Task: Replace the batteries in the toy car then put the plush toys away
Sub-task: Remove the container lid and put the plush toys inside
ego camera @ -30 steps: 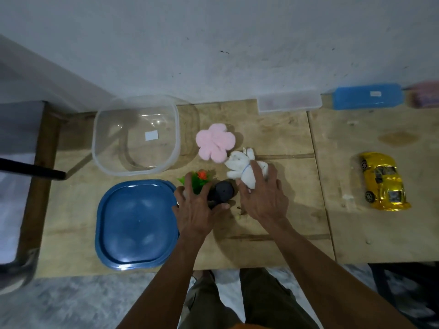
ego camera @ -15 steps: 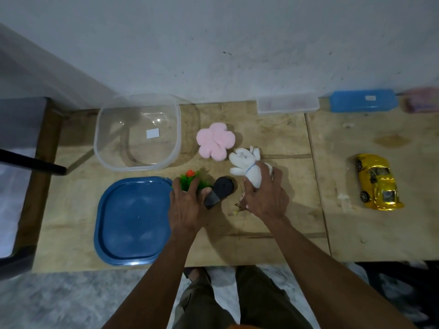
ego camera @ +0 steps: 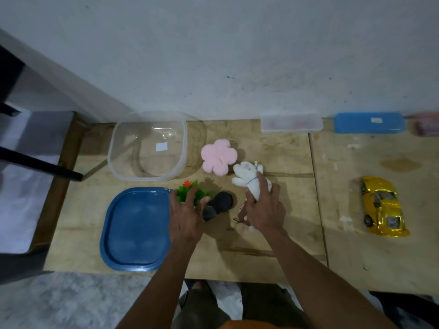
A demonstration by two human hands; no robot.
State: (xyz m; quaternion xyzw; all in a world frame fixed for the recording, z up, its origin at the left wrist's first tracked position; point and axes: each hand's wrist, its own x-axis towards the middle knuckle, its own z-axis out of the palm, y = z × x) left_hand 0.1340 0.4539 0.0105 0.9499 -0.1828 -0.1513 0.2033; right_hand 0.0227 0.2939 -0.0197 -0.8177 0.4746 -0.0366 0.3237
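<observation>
Right hand (ego camera: 263,207) is gripping one white plush (ego camera: 247,179), long axis running head-up toward the wall. Left hand (ego camera: 185,214) is clasping one green plush (ego camera: 190,194), possibly also the dark one (ego camera: 219,204). One pink flower plush (ego camera: 219,159) is lying beside one clear tub (ego camera: 118,167)

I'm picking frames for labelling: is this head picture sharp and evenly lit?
Head view: dim, soft light; the yellow toy car glints; edges bend from the wide lens; the pink box at far right is smeared; the white plush toy reads clearly.
</observation>
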